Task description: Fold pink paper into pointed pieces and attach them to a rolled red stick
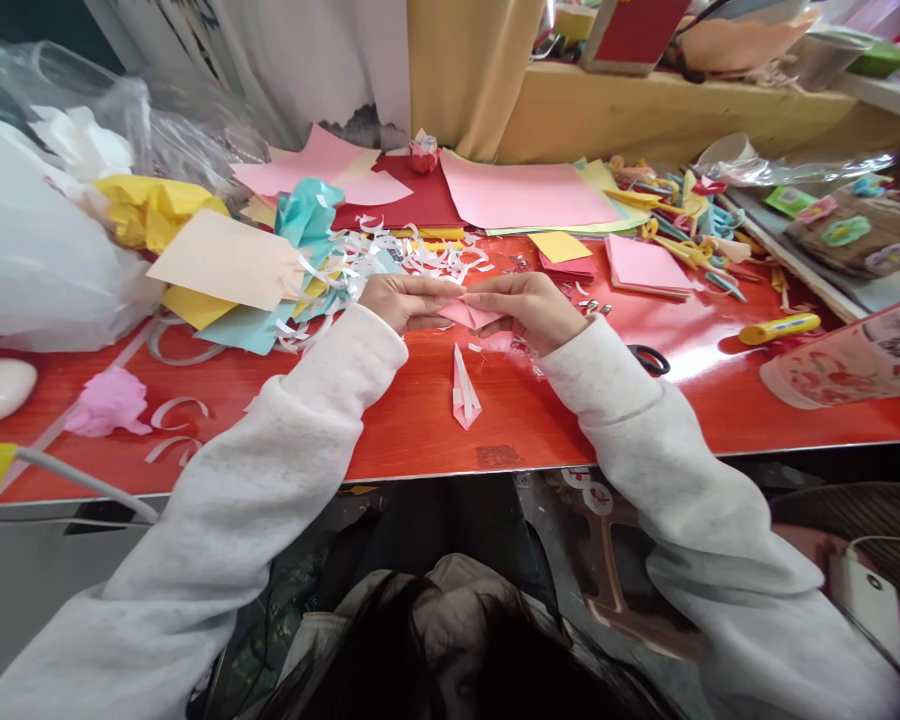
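Between my two hands is a small piece of pink folded paper [470, 314], held just over the red table. My left hand [406, 300] pinches its left side, fingers pointing inward. From the other side my right hand [529, 306] grips it, with fingertips meeting those of the left near the top edge. Parts of the paper are hidden behind the fingers. Closer to me, a slim pointed pink origami piece [466, 390] lies on the table, touched by neither hand.
White paper shreds [427, 250] lie behind my hands. Pink square sheets [647, 265] and black-handled scissors [649, 360] are at right, with a yellow glue stick or marker [780, 328] and a patterned cup [855, 355]. A white plastic bag [45, 250] and crumpled pink paper [109, 402] sit left.
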Available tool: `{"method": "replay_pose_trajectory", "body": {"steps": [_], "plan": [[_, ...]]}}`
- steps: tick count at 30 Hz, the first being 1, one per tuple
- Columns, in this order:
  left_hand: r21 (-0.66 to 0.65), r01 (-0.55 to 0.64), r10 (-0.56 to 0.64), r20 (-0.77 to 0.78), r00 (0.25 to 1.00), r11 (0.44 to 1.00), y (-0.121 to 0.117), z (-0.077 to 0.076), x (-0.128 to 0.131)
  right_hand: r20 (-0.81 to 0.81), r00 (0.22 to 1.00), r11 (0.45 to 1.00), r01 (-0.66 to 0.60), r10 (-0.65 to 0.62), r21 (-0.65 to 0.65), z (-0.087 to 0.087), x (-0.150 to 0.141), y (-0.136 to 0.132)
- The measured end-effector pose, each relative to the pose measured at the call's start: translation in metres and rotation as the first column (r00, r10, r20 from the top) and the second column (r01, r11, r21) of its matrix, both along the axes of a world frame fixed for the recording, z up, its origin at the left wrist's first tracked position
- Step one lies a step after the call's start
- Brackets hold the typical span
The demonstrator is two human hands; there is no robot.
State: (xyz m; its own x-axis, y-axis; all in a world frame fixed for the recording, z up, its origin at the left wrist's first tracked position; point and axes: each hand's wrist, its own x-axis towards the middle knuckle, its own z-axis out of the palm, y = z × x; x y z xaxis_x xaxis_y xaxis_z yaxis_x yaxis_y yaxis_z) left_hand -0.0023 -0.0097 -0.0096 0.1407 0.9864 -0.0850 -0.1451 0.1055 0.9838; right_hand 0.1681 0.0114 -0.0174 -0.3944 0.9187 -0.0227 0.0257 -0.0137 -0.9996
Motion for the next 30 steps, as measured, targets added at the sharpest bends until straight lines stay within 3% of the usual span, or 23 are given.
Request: {"method": "replay_pose_trajectory", "body": {"steps": [10, 16, 25, 30], "plan": [[-0.004, 0.012, -0.012, -0.125, 0.992, 1.0, 0.002, 0.002, 0.002, 0.159, 0.985, 0.964, 0.024, -0.068, 0.266, -0.001, 0.005, 0.004], [0.064, -0.054, 0.064, -0.176, 0.982, 0.996, 0.001, -0.001, 0.004, 0.233, 0.972, 0.966, -0.031, -0.031, 0.257, 0.003, 0.004, 0.001], [0.149, 0.028, 0.012, -0.26, 0.966, 0.988, 0.005, -0.009, 0.003, 0.373, 0.926, 0.95, -0.167, 0.059, 0.264, 0.0, 0.006, 0.002], [0.162, 0.026, 0.025, -0.307, 0.951, 0.986, 0.008, -0.013, 0.003, 0.417, 0.909, 0.936, -0.158, 0.013, 0.315, 0.004, 0.002, -0.003]]}}
